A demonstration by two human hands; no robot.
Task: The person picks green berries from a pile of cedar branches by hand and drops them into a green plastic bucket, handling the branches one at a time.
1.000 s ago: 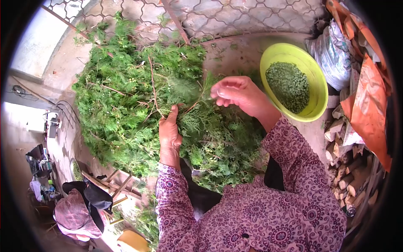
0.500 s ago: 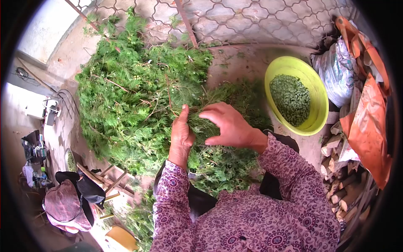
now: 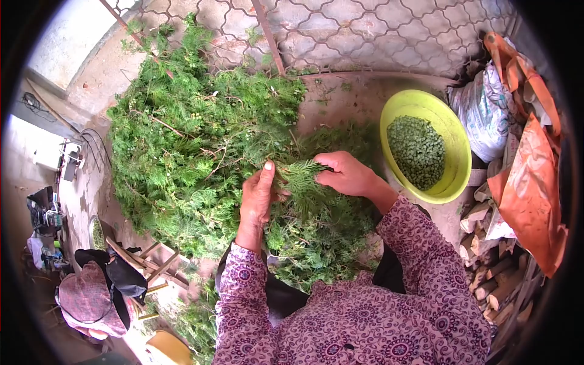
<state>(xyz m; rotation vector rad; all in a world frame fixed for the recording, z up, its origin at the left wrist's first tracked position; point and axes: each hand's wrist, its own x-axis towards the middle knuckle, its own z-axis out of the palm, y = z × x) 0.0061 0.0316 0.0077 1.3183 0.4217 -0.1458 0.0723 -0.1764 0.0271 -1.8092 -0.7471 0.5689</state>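
Note:
A flat, feathery green evergreen sprig (image 3: 299, 177) stretches between my two hands. My left hand (image 3: 257, 198) is closed round its left end, thumb pointing up along it. At the sprig's right end, the thumb and forefinger of my right hand (image 3: 348, 176) pinch the leafy tip. Under and beyond both hands spreads a big heap of evergreen branches (image 3: 176, 152), with brown twigs among the foliage. To the right of my right hand stands a yellow-green basin (image 3: 457, 164), holding many small round green cones or berries (image 3: 417, 149).
A metal lattice (image 3: 365, 30) runs along the back. Stuffed sacks (image 3: 480, 112), an orange sheet (image 3: 532, 201) and stacked firewood (image 3: 502, 283) line the right side. At lower left, a person in a patterned cap (image 3: 88, 298) is beside a wooden stool (image 3: 161, 261) and a yellow container (image 3: 169, 348).
My right hand's spread fingers have closed on the sprig's tip. The brown twig that stood up above my left hand no longer shows there. The view has shifted slightly.

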